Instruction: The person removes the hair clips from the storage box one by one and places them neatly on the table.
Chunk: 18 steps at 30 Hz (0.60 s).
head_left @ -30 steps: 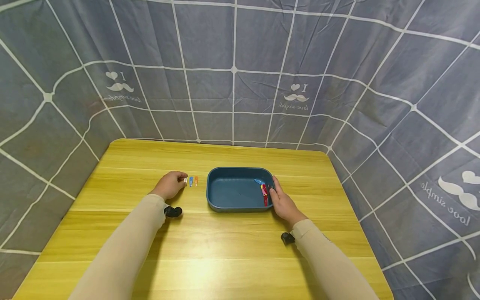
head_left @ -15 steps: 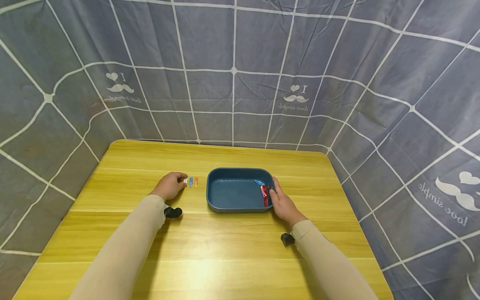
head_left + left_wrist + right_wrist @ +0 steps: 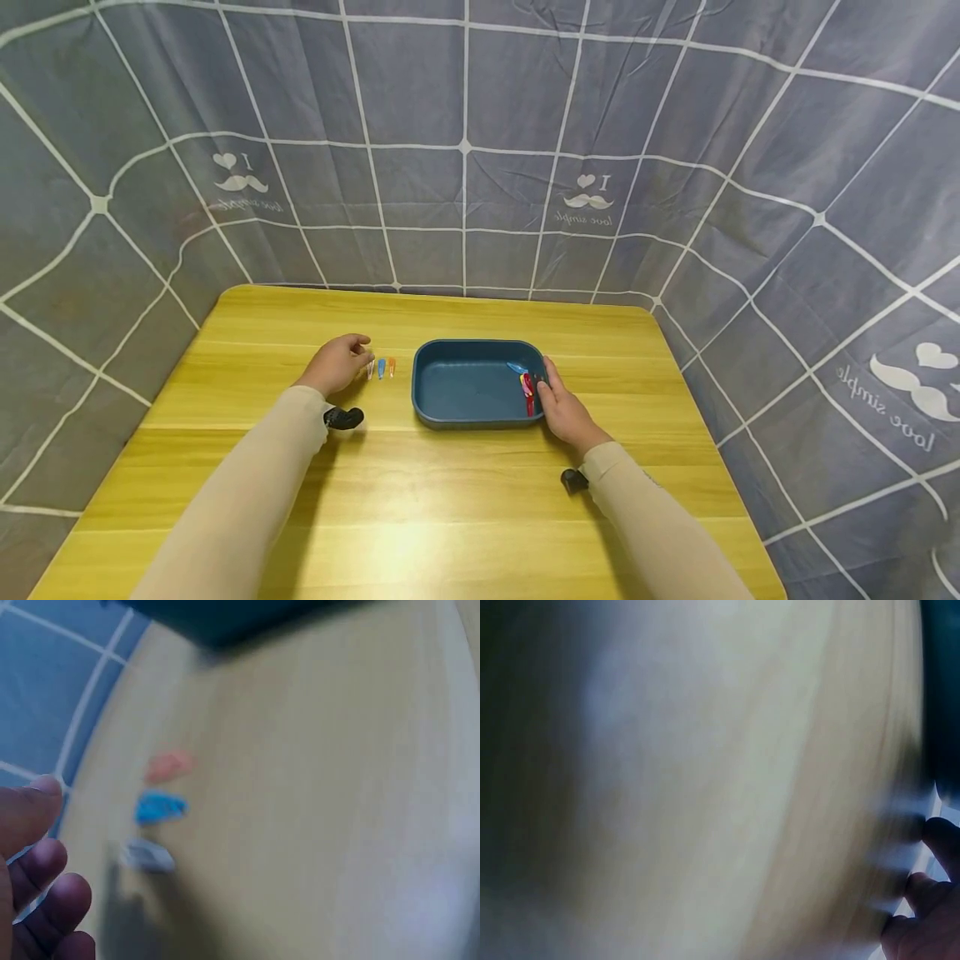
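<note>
A grey fabric backdrop (image 3: 420,192) with white grid lines encloses the tabletop (image 3: 450,500) at the rear and on both sides. The wood-patterned tabletop carries one blue-green tray (image 3: 457,404) and, left of it, three clips in a row: one white clip (image 3: 370,369), one blue clip (image 3: 381,368) and one orange clip (image 3: 392,367). Inside the tray, at its right end, lies a group of blue, red, pink and yellow pieces (image 3: 528,390); they overlap, and their exact number cannot be told.

Hands: two. The left hand (image 3: 334,364) is partly open, fingers loosely bent, holding nothing; it is just beside the white clip. The right hand (image 3: 567,414) grips the right wall of the tray, thumb at the rim.

Edges and room: a strip of tabletop separates the orange clip from the tray. Tabletop also extends behind the tray to the rear edge and forward between two beige sleeves (image 3: 240,483).
</note>
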Each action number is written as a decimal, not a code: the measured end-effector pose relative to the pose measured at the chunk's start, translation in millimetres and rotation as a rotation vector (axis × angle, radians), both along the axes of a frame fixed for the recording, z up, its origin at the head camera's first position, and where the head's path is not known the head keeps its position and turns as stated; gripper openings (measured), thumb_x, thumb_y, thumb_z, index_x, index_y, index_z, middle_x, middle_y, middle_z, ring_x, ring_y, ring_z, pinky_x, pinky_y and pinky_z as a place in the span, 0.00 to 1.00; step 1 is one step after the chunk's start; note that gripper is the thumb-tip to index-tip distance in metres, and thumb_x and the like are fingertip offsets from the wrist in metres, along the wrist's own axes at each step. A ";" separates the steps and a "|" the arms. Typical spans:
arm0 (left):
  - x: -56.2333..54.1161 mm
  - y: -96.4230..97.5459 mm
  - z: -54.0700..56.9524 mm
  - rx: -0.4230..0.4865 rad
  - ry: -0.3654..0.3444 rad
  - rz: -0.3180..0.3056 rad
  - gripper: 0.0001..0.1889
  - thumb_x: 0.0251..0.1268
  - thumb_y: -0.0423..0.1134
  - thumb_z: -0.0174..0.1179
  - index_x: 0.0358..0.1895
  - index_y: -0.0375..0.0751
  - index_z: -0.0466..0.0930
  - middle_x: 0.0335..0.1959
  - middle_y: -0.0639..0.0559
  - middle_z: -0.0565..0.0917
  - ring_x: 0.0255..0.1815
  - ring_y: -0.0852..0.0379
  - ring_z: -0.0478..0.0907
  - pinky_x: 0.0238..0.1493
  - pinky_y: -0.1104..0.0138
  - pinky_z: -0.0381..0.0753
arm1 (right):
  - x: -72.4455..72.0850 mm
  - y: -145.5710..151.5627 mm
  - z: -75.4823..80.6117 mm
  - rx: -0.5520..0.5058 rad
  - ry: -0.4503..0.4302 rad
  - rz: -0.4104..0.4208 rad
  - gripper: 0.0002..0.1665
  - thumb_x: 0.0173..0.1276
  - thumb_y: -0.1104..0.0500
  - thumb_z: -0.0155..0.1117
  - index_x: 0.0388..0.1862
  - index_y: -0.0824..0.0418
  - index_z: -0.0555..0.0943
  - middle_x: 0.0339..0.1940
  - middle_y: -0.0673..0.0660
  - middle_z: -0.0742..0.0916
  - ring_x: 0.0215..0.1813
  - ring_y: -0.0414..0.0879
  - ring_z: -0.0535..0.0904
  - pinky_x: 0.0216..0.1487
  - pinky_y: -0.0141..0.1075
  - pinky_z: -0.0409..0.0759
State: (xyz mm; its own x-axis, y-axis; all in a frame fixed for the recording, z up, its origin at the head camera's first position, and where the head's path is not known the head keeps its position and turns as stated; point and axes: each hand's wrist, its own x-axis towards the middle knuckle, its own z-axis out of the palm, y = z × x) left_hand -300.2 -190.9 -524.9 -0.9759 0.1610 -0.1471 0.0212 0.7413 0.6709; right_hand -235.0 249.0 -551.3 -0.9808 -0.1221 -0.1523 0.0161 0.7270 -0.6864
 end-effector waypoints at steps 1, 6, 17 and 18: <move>-0.1 2.9 4.6 0.009 0.003 0.002 0.27 0.83 0.45 0.55 0.77 0.35 0.69 0.63 0.36 0.80 0.42 0.46 0.80 0.46 0.55 0.79 | 0.0 0.1 -0.3 0.002 0.001 -0.001 0.38 0.89 0.41 0.35 0.90 0.44 0.40 0.83 0.67 0.67 0.79 0.73 0.67 0.79 0.67 0.61; -0.7 27.3 27.6 0.057 0.060 -0.008 0.28 0.83 0.49 0.57 0.77 0.39 0.69 0.63 0.40 0.79 0.47 0.44 0.82 0.36 0.63 0.77 | 0.2 0.5 -0.9 -0.001 -0.002 -0.004 0.38 0.89 0.41 0.35 0.90 0.43 0.40 0.84 0.67 0.66 0.79 0.73 0.66 0.80 0.67 0.61; 8.6 99.2 58.3 0.146 0.099 -0.176 0.26 0.79 0.46 0.62 0.75 0.44 0.73 0.67 0.42 0.82 0.59 0.43 0.82 0.56 0.53 0.86 | 1.6 -0.7 0.4 -0.004 -0.004 -0.003 0.38 0.89 0.41 0.35 0.90 0.43 0.40 0.84 0.66 0.66 0.80 0.72 0.67 0.80 0.66 0.60; 9.4 104.0 59.3 0.143 0.098 -0.195 0.26 0.79 0.46 0.62 0.75 0.44 0.74 0.67 0.42 0.82 0.60 0.43 0.82 0.60 0.52 0.84 | 1.4 -0.7 0.5 -0.001 -0.002 -0.002 0.38 0.89 0.41 0.35 0.90 0.44 0.40 0.84 0.66 0.66 0.80 0.72 0.67 0.80 0.66 0.61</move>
